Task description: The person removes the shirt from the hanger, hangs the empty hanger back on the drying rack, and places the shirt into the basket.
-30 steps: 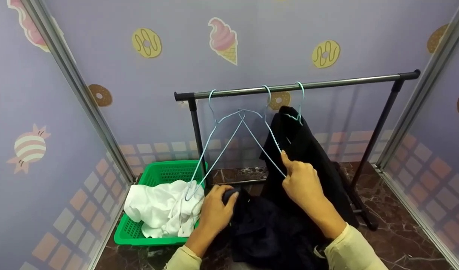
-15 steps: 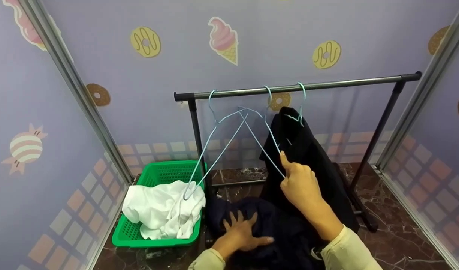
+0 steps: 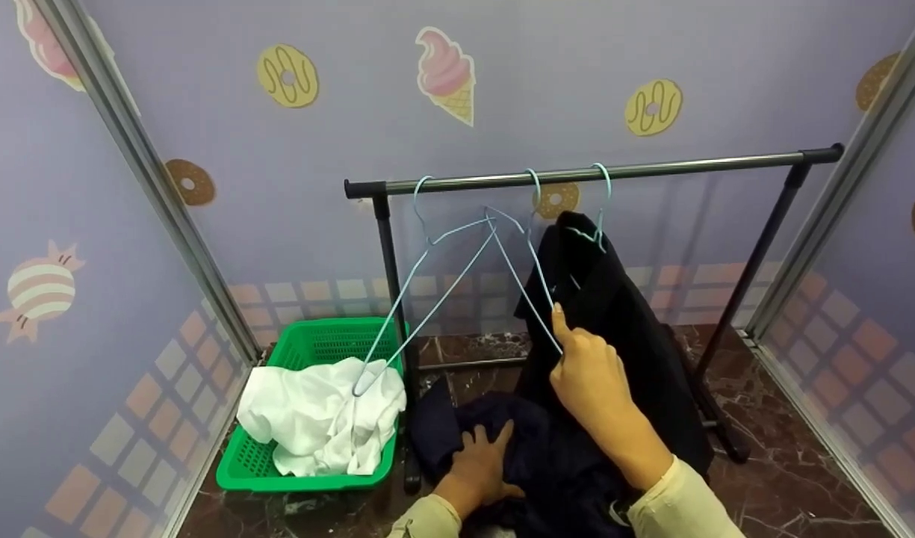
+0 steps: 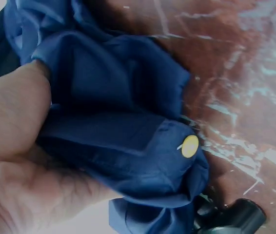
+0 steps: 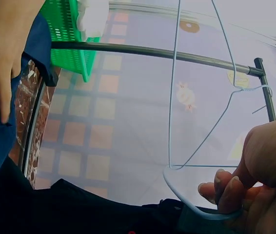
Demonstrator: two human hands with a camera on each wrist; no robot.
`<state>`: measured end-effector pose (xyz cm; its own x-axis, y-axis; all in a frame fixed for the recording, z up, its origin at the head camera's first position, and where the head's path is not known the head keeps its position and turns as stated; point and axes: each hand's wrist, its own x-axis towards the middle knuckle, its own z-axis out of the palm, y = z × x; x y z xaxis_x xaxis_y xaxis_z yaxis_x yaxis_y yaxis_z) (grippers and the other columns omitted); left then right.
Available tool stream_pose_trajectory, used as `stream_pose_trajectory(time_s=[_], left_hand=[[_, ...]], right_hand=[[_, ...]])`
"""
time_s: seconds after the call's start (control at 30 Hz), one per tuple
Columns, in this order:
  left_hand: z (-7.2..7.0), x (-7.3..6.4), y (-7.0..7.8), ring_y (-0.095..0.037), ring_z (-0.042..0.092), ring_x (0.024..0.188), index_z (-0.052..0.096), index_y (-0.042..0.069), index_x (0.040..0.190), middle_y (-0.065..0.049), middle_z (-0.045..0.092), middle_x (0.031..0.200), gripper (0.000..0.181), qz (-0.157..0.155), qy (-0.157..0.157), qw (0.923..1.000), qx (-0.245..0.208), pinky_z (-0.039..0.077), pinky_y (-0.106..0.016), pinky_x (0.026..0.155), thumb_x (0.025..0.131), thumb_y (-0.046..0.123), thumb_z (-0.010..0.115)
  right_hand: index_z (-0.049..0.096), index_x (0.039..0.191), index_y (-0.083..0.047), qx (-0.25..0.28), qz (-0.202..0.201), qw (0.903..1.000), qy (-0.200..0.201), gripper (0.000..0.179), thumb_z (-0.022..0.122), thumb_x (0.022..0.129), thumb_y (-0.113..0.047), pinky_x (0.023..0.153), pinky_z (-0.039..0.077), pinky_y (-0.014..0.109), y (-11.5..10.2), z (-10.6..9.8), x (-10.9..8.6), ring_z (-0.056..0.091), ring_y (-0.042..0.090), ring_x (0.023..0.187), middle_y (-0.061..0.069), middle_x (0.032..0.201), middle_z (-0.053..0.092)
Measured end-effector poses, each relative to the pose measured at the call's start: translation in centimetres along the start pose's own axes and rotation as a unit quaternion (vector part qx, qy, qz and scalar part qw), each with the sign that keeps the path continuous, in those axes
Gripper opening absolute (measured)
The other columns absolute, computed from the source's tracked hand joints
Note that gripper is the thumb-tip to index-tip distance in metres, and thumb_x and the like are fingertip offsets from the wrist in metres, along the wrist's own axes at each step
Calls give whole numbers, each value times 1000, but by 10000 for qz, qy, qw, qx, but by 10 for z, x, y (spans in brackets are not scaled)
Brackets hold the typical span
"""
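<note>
My right hand (image 3: 595, 377) grips the near end of a light blue wire hanger (image 3: 541, 276), its index finger stretched along the wire. The hanger hooks over the rail; its end sits between thumb and curled fingers in the right wrist view. My left hand (image 3: 478, 465) lies with spread fingers on a dark navy garment (image 3: 502, 418) low before the rack. A yellow button (image 4: 190, 146) shows on the garment in the left wrist view, where the cloth bulges between thumb and fingers. A second light blue hanger (image 3: 405, 299) hangs to the left, its end over the basket.
A black garment (image 3: 614, 299) hangs from a third hanger (image 3: 605, 194) on the metal clothes rack (image 3: 696, 165). The green basket (image 3: 300, 482) with white cloth (image 3: 315, 411) stands at the left on the marbled floor (image 3: 786, 463). Patterned walls enclose the space.
My left hand has let go of the navy garment's upper edge and moved right and down, spreading over the cloth. The right hand and its hanger have shifted slightly left.
</note>
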<state>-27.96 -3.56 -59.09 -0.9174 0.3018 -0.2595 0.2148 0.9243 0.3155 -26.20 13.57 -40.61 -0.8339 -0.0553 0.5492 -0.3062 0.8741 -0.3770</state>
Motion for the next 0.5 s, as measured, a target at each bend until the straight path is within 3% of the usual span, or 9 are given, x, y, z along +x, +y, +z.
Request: stream_pose_trajectory(time_s=[0.13, 0.33, 0.5], left_hand=[[2, 6, -2, -50, 52, 133, 44, 26, 162, -28, 46, 152, 99, 99, 213, 9995, 193, 62, -56, 85, 80, 53, 92], [0, 6, -9, -47, 57, 124, 51, 23, 158, -28, 51, 145, 87, 336, 507, 9966, 548, 63, -48, 90, 85, 50, 90], [-3, 7, -13, -51, 56, 125, 53, 20, 155, -32, 51, 147, 75, 414, 558, 9976, -26, 62, -52, 90, 90, 34, 88]], right_hand=[[60, 151, -6, -128, -105, 9998, 140, 73, 61, 81, 13, 52, 54, 49, 1, 1, -3, 59, 31, 55, 16, 78, 65], [61, 150, -5, -242, -240, 9989, 311, 74, 64, 79, 14, 53, 55, 51, 1, 4, -5, 62, 34, 56, 16, 78, 65], [55, 154, -2, -298, -332, 9988, 217, 76, 64, 81, 14, 49, 52, 43, 2, 3, -6, 51, 23, 51, 15, 78, 62]])
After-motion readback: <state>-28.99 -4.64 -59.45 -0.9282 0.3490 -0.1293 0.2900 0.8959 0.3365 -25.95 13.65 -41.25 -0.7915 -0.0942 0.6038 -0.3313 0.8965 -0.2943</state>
